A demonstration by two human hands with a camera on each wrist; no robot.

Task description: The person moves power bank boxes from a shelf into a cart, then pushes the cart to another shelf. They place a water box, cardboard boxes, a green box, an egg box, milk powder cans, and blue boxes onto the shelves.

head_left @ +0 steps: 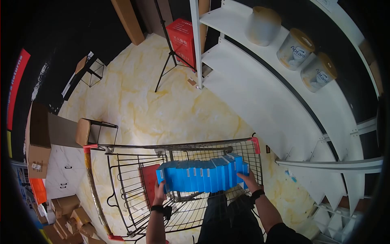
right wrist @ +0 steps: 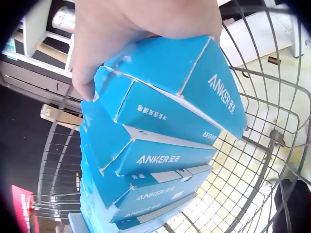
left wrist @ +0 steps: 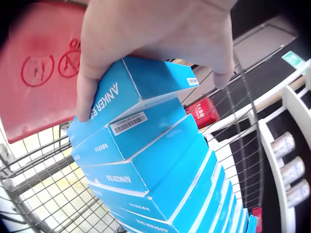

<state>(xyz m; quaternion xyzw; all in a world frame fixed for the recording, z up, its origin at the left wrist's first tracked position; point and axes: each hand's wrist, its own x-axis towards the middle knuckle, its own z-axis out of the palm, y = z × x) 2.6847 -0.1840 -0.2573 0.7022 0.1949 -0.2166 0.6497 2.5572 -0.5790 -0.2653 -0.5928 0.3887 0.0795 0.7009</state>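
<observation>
A long row of blue Anker boxes [head_left: 203, 175] is squeezed between my two hands over the wire shopping cart [head_left: 134, 203]. My left hand [head_left: 159, 191] grips the box at the left end of the row. In the left wrist view, thumb and fingers straddle that end box [left wrist: 141, 87], with its label showing. At the other end my right hand [head_left: 248, 181] holds the last box; in the right wrist view the fingers wrap over this end box [right wrist: 194, 73]. The boxes between stand face to face, some slightly out of line.
White shelves [head_left: 260, 85] on the right carry several Aptamil tins [head_left: 295, 49]. A red box [head_left: 182, 40] stands behind a black tripod [head_left: 172, 53]. At left are a stool [head_left: 84, 131], a white cabinet [head_left: 63, 171] and a heap of cardboard boxes [head_left: 69, 217]. A red panel [left wrist: 39, 63] sits inside the cart.
</observation>
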